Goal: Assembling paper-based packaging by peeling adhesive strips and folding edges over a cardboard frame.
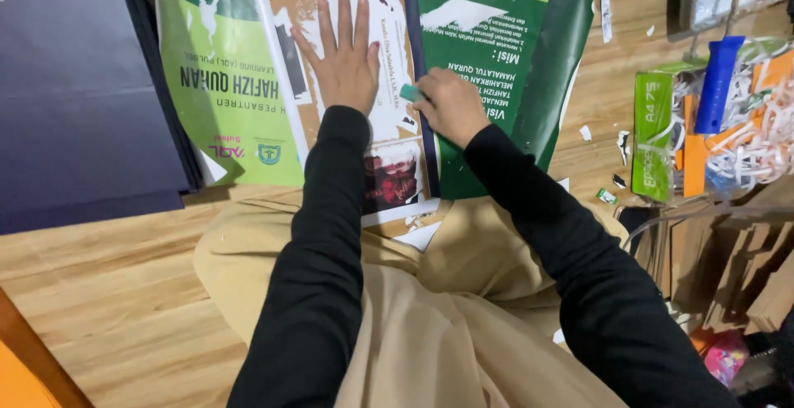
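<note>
The left hand [346,59] lies flat and open on a green printed cover [240,85] spread on the wooden floor [107,284]. The right hand [451,106] pinches a small green scraper [410,92] against the cover's dark spine strip [422,85]; bare floor lies left of the knees.

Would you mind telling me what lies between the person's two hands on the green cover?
In the head view, a dark blue spine strip runs between the flat left hand and the right hand, which grips a small green scraper.
</note>
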